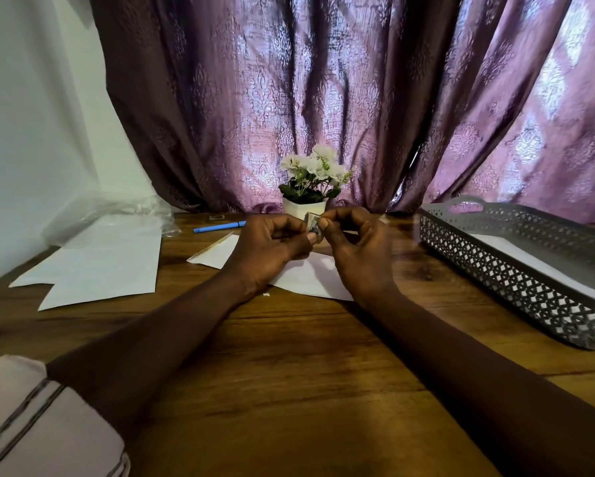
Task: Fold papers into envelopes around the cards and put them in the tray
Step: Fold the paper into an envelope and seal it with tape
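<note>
Two-handed pinch, left hand (272,244) and right hand (356,247) curled on small blurred item (314,226) over paper (308,281), probably to seal it; tray (495,259) near right for drop-off.

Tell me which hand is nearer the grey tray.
Right. The right hand is left of the tray, apart from it; the left hand lies farther left, across the small item both hands pinch.

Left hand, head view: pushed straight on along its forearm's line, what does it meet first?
The left hand pinches a small grey object together with the right hand, so that hand's fingers come first. Beyond them probably the white flower pot, though depth is unclear.
</note>
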Available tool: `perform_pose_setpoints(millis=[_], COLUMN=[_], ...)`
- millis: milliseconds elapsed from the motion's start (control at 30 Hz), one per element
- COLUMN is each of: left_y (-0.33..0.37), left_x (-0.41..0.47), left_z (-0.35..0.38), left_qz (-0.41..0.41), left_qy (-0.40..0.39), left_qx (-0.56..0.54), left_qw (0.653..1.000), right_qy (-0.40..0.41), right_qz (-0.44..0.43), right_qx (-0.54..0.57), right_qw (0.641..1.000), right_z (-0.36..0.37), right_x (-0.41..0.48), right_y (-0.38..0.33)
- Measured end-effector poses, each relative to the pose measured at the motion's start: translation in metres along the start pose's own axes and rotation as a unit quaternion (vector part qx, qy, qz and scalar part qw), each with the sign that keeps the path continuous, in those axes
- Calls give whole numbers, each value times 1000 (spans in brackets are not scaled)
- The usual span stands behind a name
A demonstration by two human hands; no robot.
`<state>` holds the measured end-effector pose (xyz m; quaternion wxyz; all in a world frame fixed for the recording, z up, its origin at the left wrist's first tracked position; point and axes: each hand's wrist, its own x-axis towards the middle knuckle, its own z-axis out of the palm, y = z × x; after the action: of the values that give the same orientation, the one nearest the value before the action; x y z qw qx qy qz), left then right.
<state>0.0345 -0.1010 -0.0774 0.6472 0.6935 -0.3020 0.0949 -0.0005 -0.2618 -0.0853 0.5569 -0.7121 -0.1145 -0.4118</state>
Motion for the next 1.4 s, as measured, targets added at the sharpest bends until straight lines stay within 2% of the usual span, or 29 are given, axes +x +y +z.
perform_pose_setpoints(millis=[200,300,433,767,933,1133,1400], left_y=[-3,-8,-7,-4,-4,-5,-2], left_x=[1,1,0,-1,-1,-3,-6], left_z=[-5,-7,-6,-7,-8,-7,-7], left_qz=[-6,13,65,76,86,88,120], left_qy=[-1,5,-1,1,-12,-24,-70], left_qx=[12,76,154,193,205,228,306], left_qw=[1000,997,986,978,975,969,942], right_qy=[-33,-55,-84,-99,-120,-134,-215], right_qz=[-36,-18,-47,-116,-104,-35,-27], right_qx=[-88,-85,-164,-206,-213,-194,-259], right_qw=[995,995,982,967,964,971,941], right_z=[-5,-7,-10,-14,-16,-15,-16], right_x=[5,7,9,10,11,10,8], right_y=[-3,-1,2,-2,-3,-5,-7])
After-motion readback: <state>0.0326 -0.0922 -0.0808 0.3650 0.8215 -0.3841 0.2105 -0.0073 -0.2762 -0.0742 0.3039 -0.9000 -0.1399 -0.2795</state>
